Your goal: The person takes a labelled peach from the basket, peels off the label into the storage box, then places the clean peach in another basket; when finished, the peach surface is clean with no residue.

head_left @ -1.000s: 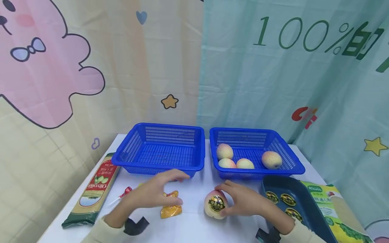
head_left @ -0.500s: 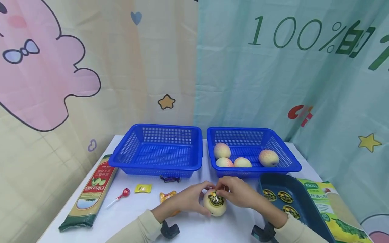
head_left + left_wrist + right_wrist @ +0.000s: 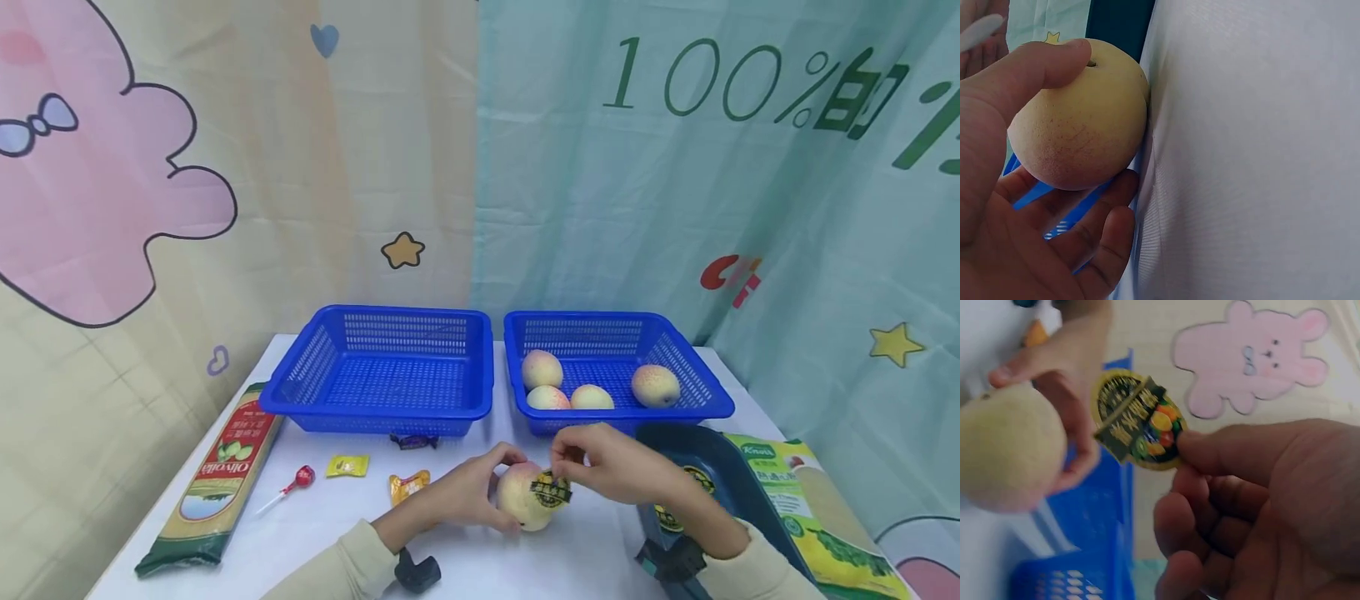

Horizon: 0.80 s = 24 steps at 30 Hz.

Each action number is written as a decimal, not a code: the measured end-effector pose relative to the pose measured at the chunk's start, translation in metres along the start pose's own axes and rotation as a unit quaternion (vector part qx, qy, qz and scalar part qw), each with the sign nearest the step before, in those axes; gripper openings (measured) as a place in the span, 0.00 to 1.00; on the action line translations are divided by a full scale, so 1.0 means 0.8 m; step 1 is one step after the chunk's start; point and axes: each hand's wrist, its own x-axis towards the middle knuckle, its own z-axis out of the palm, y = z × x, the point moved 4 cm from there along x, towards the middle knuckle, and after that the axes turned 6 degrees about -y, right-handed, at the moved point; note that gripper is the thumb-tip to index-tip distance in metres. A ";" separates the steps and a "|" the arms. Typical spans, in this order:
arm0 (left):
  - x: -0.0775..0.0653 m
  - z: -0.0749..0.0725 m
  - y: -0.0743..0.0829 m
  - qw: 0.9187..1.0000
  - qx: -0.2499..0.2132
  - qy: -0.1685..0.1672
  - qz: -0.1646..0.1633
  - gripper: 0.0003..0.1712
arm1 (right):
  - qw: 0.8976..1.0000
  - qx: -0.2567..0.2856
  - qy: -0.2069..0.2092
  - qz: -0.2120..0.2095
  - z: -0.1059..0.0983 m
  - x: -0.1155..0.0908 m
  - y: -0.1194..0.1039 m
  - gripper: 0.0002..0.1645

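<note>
My left hand (image 3: 465,493) grips a pale pink-and-yellow peach (image 3: 516,500) over the front middle of the table, thumb near its stem dimple in the left wrist view. Between thumb and forefinger my right hand (image 3: 611,467) pinches a round black-and-gold sticker (image 3: 1138,420) by its edge. In the right wrist view the sticker, printed with fruit, stands apart from the peach, whose visible skin is bare. Under my right forearm, a dark blue tray (image 3: 738,487) holds more such stickers (image 3: 669,519), partly hidden by the arm.
Behind stand two blue baskets: the left one (image 3: 378,412) without contents, the right one (image 3: 697,404) with several peaches (image 3: 656,386). A noodle packet (image 3: 213,475), lollipop (image 3: 302,477) and wrapped sweets (image 3: 347,466) lie left. A yellow-green Knorr bag (image 3: 821,517) lies right.
My left hand has come right from over the sweets and taken hold of the peach. My right hand has let go of the peach, pinched its sticker and pulled it off to the right.
</note>
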 end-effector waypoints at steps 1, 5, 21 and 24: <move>-0.001 0.001 0.000 1.000 0.002 0.001 -0.003 0.45 | 1.000 0.012 -0.004 0.008 -0.011 -0.012 0.001 0.06; -0.002 0.001 0.001 1.000 0.007 0.007 -0.011 0.45 | 0.998 0.031 0.007 0.058 -0.058 -0.061 0.024 0.07; -0.002 -0.002 -0.003 1.000 0.016 0.005 0.000 0.45 | 0.980 0.122 -0.106 0.120 -0.022 -0.147 0.150 0.04; -0.001 -0.002 -0.004 1.000 0.017 0.003 -0.002 0.45 | 0.981 0.118 -0.111 0.105 -0.001 -0.140 0.152 0.05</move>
